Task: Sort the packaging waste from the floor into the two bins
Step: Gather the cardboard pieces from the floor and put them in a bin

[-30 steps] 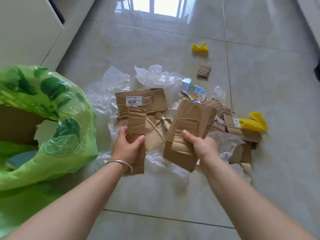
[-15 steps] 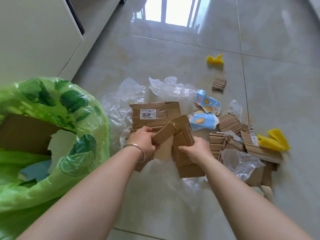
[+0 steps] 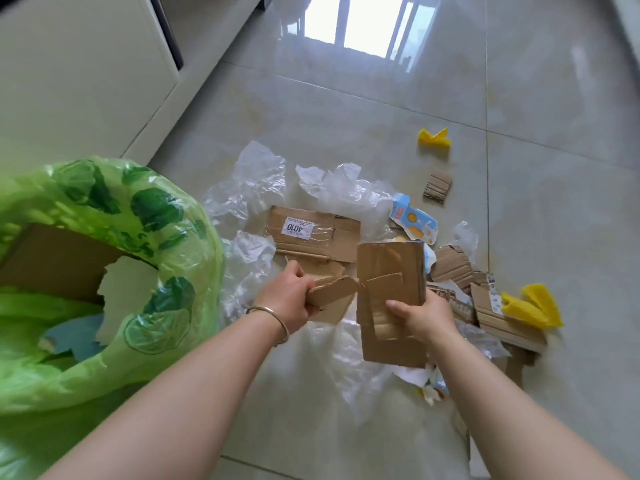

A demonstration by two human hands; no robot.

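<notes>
My left hand [image 3: 291, 299], with a bangle on the wrist, grips a small brown cardboard strip [image 3: 334, 292] above the floor. Beside it, my right hand [image 3: 424, 318] holds a larger flat cardboard piece [image 3: 389, 271] upright. Under and behind them lies a pile of waste: a cardboard flap with a white "4010" label [image 3: 315, 232], crumpled clear plastic film [image 3: 332, 187], a blue-and-white printed carton [image 3: 412, 221] and more cardboard scraps [image 3: 502, 317]. At the left stands a bin lined with a green leaf-print bag [image 3: 156, 216], with cardboard and paper inside.
Yellow scraps lie at the right [image 3: 531, 306] and farther back [image 3: 433, 138]. A small cardboard bit [image 3: 438, 185] sits alone behind the pile. A pale cabinet [image 3: 86, 71] runs along the left. The floor is glossy grey tile [image 3: 554, 202]. Only one bin shows.
Both hands lifted their cardboard pieces off the pile and brought them close together; the right piece now stands more upright. The view has shifted, so the bin sits lower left.
</notes>
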